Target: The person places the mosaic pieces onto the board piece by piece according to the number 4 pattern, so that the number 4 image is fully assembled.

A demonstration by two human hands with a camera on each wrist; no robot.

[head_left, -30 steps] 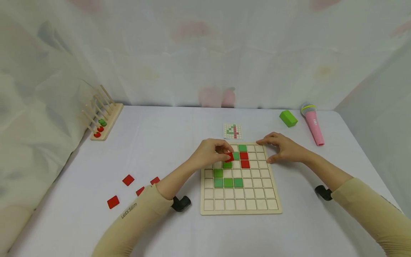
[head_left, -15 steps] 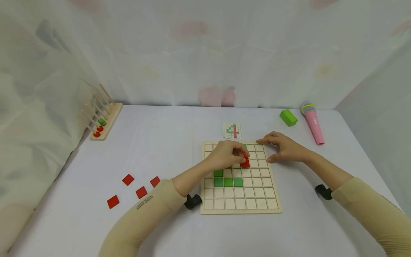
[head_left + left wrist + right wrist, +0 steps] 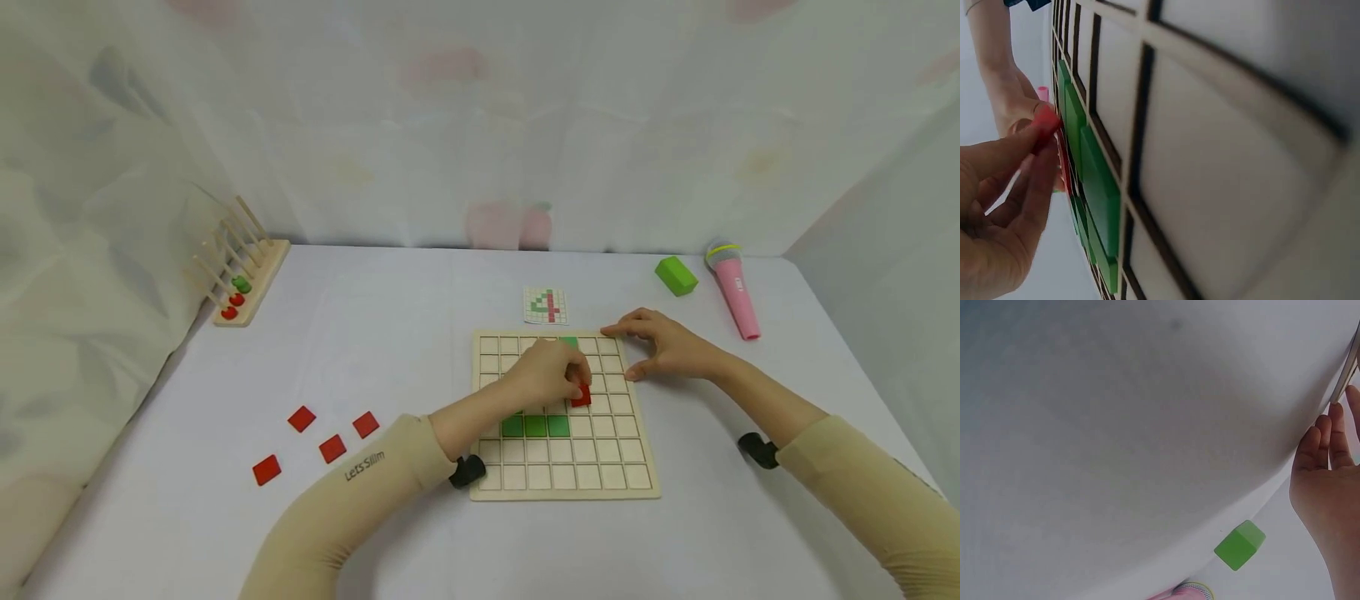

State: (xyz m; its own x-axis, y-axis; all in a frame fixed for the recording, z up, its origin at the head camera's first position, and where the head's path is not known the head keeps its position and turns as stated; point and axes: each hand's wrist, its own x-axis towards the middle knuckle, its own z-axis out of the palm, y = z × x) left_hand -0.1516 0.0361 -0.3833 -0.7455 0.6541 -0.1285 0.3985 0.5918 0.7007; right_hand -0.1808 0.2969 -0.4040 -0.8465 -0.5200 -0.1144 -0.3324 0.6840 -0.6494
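Note:
My left hand [image 3: 551,372] pinches a red square tile [image 3: 581,396] between thumb and fingers, over the right half of the wooden grid board [image 3: 564,477]. In the left wrist view the red tile [image 3: 1045,127] stands tilted at the fingertips, close to the board's surface. Green tiles [image 3: 536,427] fill a row of squares, and another green tile [image 3: 569,342] shows at the top; my left hand hides the squares between. My right hand [image 3: 663,343] touches the board's upper right edge with spread fingers. In the right wrist view its fingertips meet the board's edge [image 3: 1342,378].
Several loose red tiles [image 3: 333,449] lie left of the board. A small pattern card [image 3: 546,306] lies behind it. Farther back right are a green block [image 3: 677,276] and a pink microphone [image 3: 735,296]. A wooden peg rack [image 3: 258,287] stands at the back left.
My left hand has carried the red tile rightward across the board, then slightly down toward the near side, to below the column of red tiles. The right hand has stayed at the board's edge.

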